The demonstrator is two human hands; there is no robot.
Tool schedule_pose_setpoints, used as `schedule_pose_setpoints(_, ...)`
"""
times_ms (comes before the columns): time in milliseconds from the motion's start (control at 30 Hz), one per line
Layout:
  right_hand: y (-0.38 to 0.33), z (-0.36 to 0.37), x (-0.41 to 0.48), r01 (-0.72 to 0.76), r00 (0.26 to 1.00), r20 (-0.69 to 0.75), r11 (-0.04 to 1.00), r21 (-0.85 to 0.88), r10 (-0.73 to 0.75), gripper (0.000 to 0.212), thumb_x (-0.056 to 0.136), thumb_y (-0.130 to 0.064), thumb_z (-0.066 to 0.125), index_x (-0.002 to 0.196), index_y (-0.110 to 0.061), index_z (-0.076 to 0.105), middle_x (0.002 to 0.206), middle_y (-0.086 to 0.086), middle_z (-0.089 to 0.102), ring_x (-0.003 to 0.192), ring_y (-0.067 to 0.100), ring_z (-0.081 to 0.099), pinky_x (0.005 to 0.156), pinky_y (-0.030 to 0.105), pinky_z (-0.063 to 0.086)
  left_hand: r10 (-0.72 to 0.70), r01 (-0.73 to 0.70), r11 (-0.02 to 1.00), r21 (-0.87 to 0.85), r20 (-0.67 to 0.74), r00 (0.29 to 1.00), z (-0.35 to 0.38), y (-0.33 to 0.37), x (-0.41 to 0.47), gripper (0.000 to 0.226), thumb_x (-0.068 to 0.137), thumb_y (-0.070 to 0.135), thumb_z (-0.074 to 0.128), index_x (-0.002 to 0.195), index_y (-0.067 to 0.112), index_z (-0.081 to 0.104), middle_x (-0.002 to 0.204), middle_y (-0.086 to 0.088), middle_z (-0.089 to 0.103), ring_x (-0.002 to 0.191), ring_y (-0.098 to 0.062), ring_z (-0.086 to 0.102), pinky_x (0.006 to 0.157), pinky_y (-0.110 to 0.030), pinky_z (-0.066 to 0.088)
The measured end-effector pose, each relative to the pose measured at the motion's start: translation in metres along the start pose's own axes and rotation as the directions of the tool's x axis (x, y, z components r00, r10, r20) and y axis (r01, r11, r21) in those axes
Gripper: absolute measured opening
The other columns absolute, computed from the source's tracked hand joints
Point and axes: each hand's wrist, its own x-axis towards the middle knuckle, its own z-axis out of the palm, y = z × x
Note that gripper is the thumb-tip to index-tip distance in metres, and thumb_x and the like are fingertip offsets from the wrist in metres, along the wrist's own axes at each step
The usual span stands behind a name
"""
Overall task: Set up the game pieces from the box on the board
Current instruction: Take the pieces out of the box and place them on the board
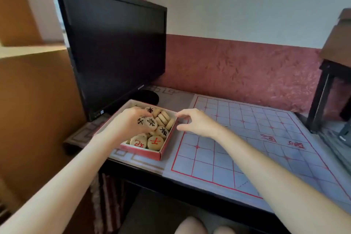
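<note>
- Dark desk [190, 194] is carrying everything I am watching.
- I am seeing the left hand [129, 122] curling its fingers round two black-marked pieces [151, 122] inside the box [168, 148].
- The right hand [193, 121] is hovering just beside the box's right wall, fingers loosely curved, gripping nothing.
- Other pieces [155, 142] are lying heaped in the box.
- The box is sitting just left of the board [247, 138], with a monitor [114, 47] standing behind.

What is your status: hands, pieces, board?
Left hand grips pieces inside box. Right hand loosely curled at box rim. No pieces on board yet.
</note>
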Motion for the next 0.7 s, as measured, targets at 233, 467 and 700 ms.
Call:
schedule_pose_setpoints(233,0.005,0.025,0.03,-0.004,1.0,-0.022,0.993,-0.115,0.001,0.043,0.091,-0.007,0.049,0.131,-0.021,0.053,0.136,0.004,0.052,0.121,0.021,0.051,0.093,0.026,0.04,0.015,-0.012,0.999,0.05,-0.067,0.998,0.01,-0.012,0.012,0.045,0.075,0.037,0.072,0.117,0.027,0.062,0.129,0.003,0.056,0.116,-0.015,0.05,0.093,-0.028,0.044)
schedule_pose_setpoints(467,0.013,0.032,0.046,-0.021,0.999,-0.045,0.988,-0.15,0.014,0.033,0.089,-0.01,0.056,0.121,-0.02,0.06,0.121,0.002,0.06,0.108,0.02,0.057,0.092,0.034,0.047,0.033,-0.025,0.99,0.141,-0.056,0.998,0.021,-0.015,0.022,0.043,0.075,0.042,0.069,0.117,0.033,0.06,0.125,0.005,0.059,0.117,-0.021,0.05,0.101,-0.036,0.038)
schedule_pose_setpoints(700,0.019,0.032,0.053,0.011,0.996,-0.089,0.998,-0.06,-0.016,0.014,0.086,-0.019,0.062,0.1,-0.021,0.064,0.097,-0.004,0.061,0.092,0.017,0.056,0.078,0.032,0.045,0.029,-0.024,0.998,0.06,-0.087,0.996,0.024,-0.015,0.022,0.051,0.074,0.037,0.071,0.122,0.031,0.055,0.122,0.008,0.056,0.111,-0.012,0.05,0.082,-0.02,0.038)
